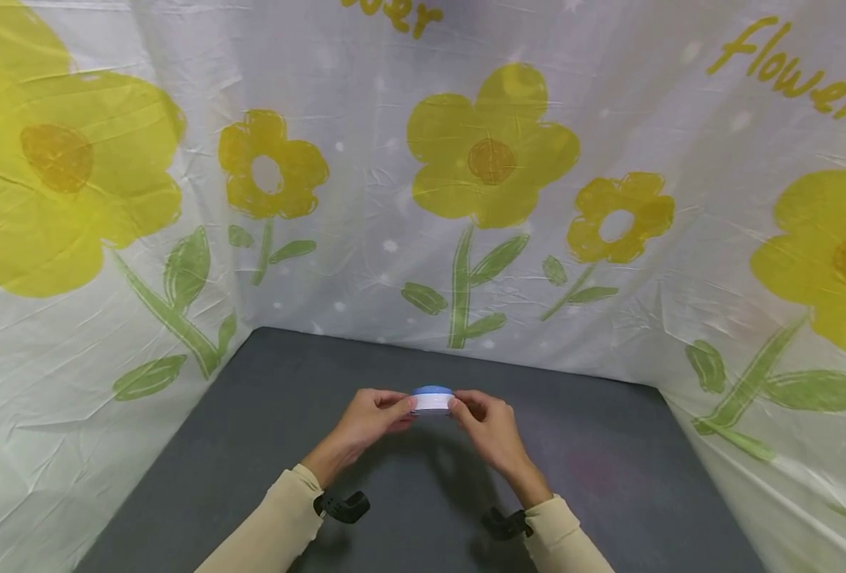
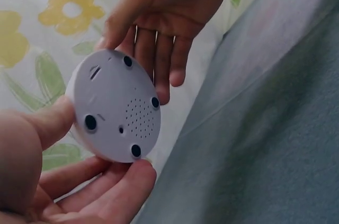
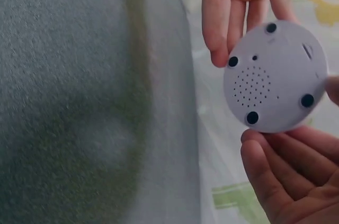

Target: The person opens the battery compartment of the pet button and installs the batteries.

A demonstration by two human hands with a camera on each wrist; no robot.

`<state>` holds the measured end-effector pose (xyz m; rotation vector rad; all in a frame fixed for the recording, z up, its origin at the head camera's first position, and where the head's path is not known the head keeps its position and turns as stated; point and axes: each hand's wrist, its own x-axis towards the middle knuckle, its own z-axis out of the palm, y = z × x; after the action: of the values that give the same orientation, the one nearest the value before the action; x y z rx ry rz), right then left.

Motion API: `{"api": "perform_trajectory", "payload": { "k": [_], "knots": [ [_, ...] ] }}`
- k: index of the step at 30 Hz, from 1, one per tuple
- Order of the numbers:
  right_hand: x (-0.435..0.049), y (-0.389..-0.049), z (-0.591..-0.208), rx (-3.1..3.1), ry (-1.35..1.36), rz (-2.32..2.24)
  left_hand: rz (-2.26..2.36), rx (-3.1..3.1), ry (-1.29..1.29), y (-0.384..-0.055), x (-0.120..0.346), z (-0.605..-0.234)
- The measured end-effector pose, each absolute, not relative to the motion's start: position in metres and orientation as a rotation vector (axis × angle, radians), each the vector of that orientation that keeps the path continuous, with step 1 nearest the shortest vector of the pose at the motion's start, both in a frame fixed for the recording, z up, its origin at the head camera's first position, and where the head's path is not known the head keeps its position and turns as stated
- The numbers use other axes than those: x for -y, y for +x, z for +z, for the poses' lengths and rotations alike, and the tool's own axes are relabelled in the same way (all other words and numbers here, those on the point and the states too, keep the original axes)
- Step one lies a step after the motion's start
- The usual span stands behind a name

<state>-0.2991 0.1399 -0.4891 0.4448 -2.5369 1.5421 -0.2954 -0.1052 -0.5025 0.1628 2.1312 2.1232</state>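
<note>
Both hands hold a round white device (image 1: 433,404) with a blue domed top, raised above the dark tabletop. My left hand (image 1: 367,419) pinches its left edge between thumb and fingers. On the opposite edge, my right hand (image 1: 493,434) grips it the same way. In the left wrist view, the underside of the device (image 2: 114,107) shows dark round feet, a patch of small holes and a slot. The right wrist view shows that same flat base (image 3: 275,81), facing down and tilted toward the camera; the blue top is hidden there.
A dark grey table (image 1: 308,374) lies beneath the hands. White curtains with yellow flowers (image 1: 494,159) surround it at the back and both sides. Black wrist mounts (image 1: 344,507) stick out from the cuffs of the cream sleeves (image 1: 279,517).
</note>
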Motion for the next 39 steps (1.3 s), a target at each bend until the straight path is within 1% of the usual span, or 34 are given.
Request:
{"api": "perform_trajectory", "payload": {
  "k": [4,9,17,28,39],
  "knots": [
    [-0.145,-0.3,-0.487,2.55,0.522,1.487,2.052,-2.195,0.22,-0.295,0.108,-0.501],
    [-0.15,-0.3,-0.484,2.591,0.559,1.525,1.957,-2.337,0.271,-0.293,0.108,-0.5],
    [-0.152,-0.302,-0.488,2.626,0.636,1.486,1.858,-2.531,0.384,-0.293,0.103,-0.508],
    [-0.154,-0.303,-0.503,2.714,0.715,1.287,1.647,-2.694,0.591,-0.291,0.1,-0.523],
    [-0.155,-0.306,-0.525,2.741,0.825,1.25,1.459,-2.78,0.614,-0.29,0.099,-0.542]
  ]
}}
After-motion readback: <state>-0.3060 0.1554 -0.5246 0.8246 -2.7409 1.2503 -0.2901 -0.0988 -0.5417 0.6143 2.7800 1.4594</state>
